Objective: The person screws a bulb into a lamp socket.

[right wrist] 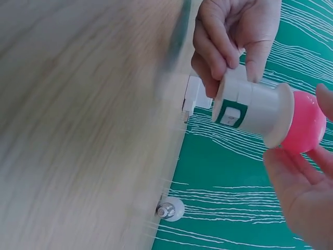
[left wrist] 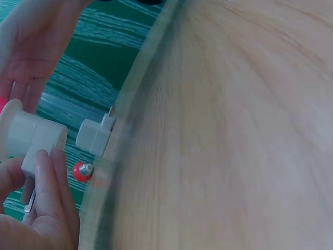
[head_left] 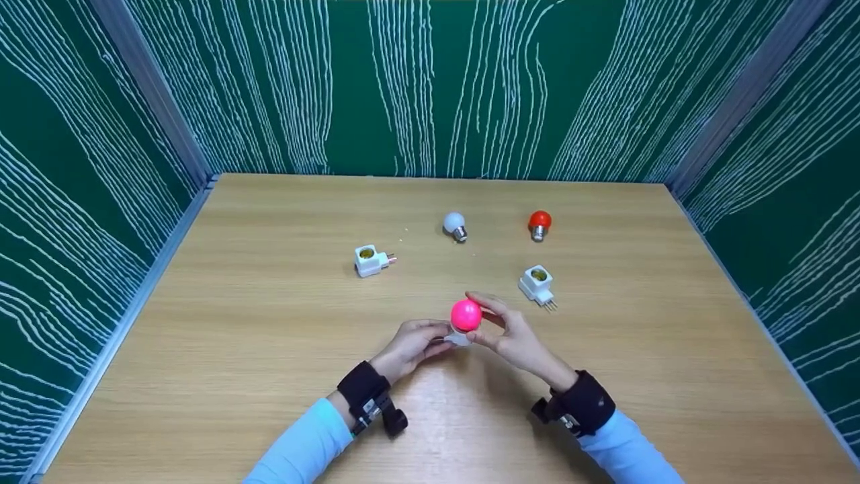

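Note:
A pink light bulb [head_left: 466, 314] sits in a white plug-in lamp socket [head_left: 459, 337] near the middle front of the table. My left hand [head_left: 418, 344] pinches the socket by its plug side, its metal prongs showing between the fingers in the left wrist view. Around the pink bulb curl the fingers and thumb of my right hand [head_left: 510, 336]. A small switch [right wrist: 231, 115] in a green surround shows on the socket's side in the right wrist view. The bulb's screw base is hidden inside the socket.
Behind the hands lie a white bulb [head_left: 454, 223] and a red bulb [head_left: 539, 222]. One more white socket [head_left: 368, 261] lies to the left, and another socket [head_left: 537, 284] to the right. Green patterned panels [head_left: 349, 87] stand along the back and sides of the table [head_left: 269, 323].

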Demonstrator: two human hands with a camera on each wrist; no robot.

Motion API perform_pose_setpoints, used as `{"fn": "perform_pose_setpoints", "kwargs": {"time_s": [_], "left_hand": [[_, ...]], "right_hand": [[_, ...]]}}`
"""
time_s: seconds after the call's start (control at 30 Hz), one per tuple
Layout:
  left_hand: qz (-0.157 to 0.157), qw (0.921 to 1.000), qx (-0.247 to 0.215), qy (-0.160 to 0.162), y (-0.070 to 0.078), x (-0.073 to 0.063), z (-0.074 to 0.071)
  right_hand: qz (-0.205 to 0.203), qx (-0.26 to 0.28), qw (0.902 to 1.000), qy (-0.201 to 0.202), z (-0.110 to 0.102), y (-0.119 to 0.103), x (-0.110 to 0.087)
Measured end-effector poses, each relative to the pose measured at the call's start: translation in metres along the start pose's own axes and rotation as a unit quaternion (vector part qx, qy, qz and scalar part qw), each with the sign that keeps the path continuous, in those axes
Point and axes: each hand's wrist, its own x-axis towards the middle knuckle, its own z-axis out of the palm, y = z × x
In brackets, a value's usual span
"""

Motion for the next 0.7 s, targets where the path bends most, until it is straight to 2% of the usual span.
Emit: {"fn": "perform_pose_setpoints", "kwargs": {"time_s": [0.13,0.33,0.57,0.63,0.7], "left_hand": [[0.003,1.0,0.004,-0.002,0.0,0.001,0.0],[0.002,0.9998,0.018,0.002,-0.002,-0.001,0.0],[0.022,0.9993,0.025,-0.018,-0.001,0.001,0.005],[0.029,0.9981,0.048,-0.026,0.001,0.001,0.004],[0.045,0.9937,0.097,-0.035,0.003,0.001,0.004]], "right_hand": [[0.003,-0.038,0.9991,0.019,0.003,0.005,-0.001],[0.039,-0.065,0.9969,0.019,0.009,0.011,-0.002],[0.052,-0.092,0.9936,0.04,0.009,0.012,-0.001],[0.057,-0.085,0.9941,0.037,0.008,0.011,0.0],[0.058,-0.077,0.9948,0.031,0.008,0.012,0.0]]}}
